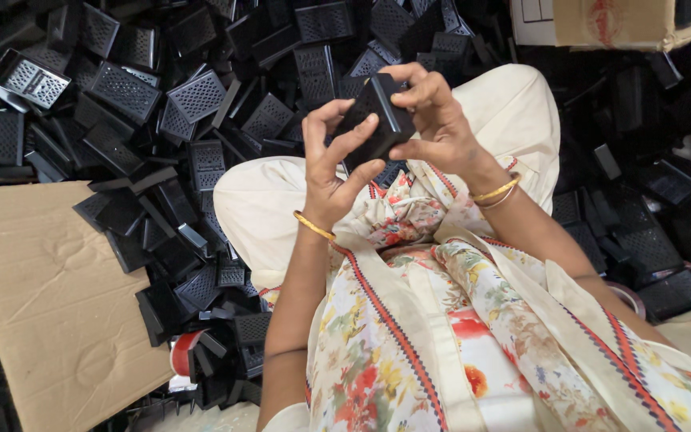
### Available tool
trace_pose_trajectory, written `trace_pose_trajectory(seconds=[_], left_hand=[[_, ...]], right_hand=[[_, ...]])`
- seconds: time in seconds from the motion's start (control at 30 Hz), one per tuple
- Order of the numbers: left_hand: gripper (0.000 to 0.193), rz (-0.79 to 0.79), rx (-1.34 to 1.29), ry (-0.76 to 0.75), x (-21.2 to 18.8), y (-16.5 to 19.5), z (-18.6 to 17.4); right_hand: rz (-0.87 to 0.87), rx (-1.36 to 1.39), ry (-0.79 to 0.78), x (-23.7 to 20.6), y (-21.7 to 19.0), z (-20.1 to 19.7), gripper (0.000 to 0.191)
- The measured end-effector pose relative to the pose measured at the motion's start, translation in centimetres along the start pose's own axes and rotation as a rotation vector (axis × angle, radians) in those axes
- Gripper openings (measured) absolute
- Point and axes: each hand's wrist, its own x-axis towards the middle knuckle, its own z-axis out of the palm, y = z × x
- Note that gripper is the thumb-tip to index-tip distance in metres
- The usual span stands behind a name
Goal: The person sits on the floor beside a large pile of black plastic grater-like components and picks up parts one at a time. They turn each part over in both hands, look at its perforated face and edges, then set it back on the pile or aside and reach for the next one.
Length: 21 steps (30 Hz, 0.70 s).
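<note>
A small black plastic box-shaped part (379, 118) is held up above my lap by both hands. My left hand (331, 164) grips its lower left side with thumb and fingers. My right hand (437, 120) holds its top and right side, fingers curled over the upper edge. Gold bangles sit on both wrists. My knees in cream trousers and a floral tunic fill the lower middle of the view.
A big heap of black perforated plastic parts (193, 100) covers the floor ahead and to the left. A flat cardboard sheet (49, 296) lies at lower left. More black parts (649, 248) lie at right. A cardboard box (609, 22) stands at the top right.
</note>
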Motion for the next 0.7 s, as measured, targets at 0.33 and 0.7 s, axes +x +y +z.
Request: trace_pose_trajectory(seconds=[0.33,0.7], left_hand=[[0.045,0.174,0.216,0.121,0.1,-0.8,1.6],[0.042,-0.107,-0.126,0.128,-0.5,-2.7,1.3]], right_hand=[[0.184,0.404,0.366,0.2,0.8,2.2,0.052],[0.223,-0.098,0.436,-2.1,1.4,-0.9,0.036]])
